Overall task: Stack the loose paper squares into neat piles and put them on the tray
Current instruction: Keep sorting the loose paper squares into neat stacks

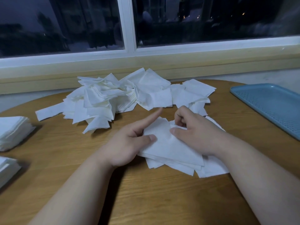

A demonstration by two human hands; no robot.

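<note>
The small stack (172, 151) is pinched by the left hand (129, 143) and right hand (199, 133); its edges should be squared flush before lifting.

We note a round wooden table (146, 200) with visible grain, set against a pale yellow ledge (194, 62). Above it stands a window (211, 21) with a white frame (128, 25); its dark panes show small distant lights (243, 13).

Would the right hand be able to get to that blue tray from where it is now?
Probably yes. The tray lies off to the side of the right hand, with only bare table between them. That hand's fingers are pinching the paper stack, though.
</note>
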